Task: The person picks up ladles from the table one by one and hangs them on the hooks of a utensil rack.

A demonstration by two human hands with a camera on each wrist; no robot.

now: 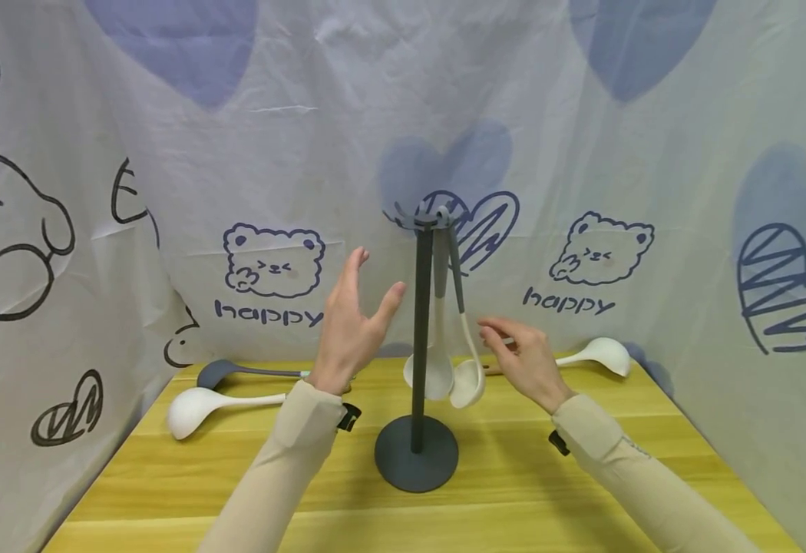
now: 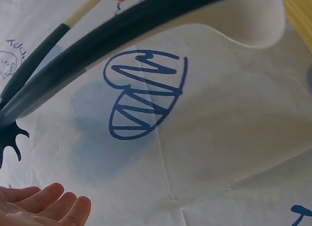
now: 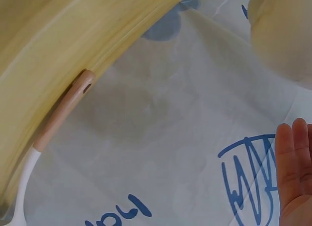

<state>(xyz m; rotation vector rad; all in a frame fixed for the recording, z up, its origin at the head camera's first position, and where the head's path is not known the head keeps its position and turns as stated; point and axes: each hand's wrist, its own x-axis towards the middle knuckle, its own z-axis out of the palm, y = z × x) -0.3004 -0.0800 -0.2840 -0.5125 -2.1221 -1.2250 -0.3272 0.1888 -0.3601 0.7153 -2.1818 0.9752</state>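
Note:
A dark utensil stand (image 1: 420, 330) rises from a round base, with a ring of hooks (image 1: 420, 219) on top. Two utensils with dark upper handles hang from it: a cream ladle (image 1: 468, 384) on the right and a wide pale-bowled one (image 1: 439, 376) partly behind the post. To the post's left, my left hand (image 1: 355, 330) is raised with fingers extended and thumb spread, holding nothing. My right hand (image 1: 523, 357) has its fingertips beside the cream ladle's stem, fingers loosely bent. In the right wrist view, straight fingers (image 3: 295, 153) appear below a cream bowl (image 3: 282, 41).
On the wooden table (image 1: 237, 476), a dark ladle (image 1: 216, 374) and a white ladle (image 1: 192, 411) lie at the left. Another white ladle (image 1: 606, 355) with a wooden handle (image 3: 63, 111) lies behind my right hand. Printed cloth (image 1: 348, 153) hangs around the back and sides.

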